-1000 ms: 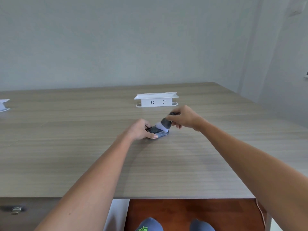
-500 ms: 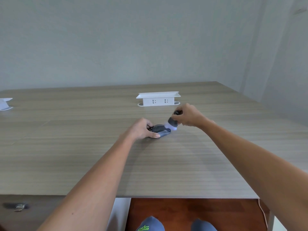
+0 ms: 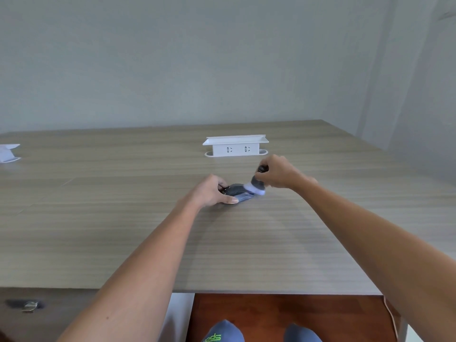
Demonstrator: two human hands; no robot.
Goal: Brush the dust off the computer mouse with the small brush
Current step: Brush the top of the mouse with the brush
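Observation:
A dark grey computer mouse [image 3: 240, 192] lies on the wooden desk [image 3: 148, 243] near its middle. My left hand [image 3: 212, 191] grips the mouse's left end, with the thumb along its near side, and covers part of it. My right hand [image 3: 278, 172] is closed on a small brush [image 3: 257, 185] with a dark handle and pale bristles. The bristles rest at the mouse's right end and look blurred.
A white pop-up socket box [image 3: 235, 145] stands on the desk just behind my hands. Another white box [image 3: 8, 153] sits at the far left edge. A drawer with a lock [image 3: 29, 306] is below the desk's front left. My feet [image 3: 222, 333] show under the desk.
The brush has swept from the top of the mouse toward its right end. My right hand shifted right with it. My left hand stayed on the mouse.

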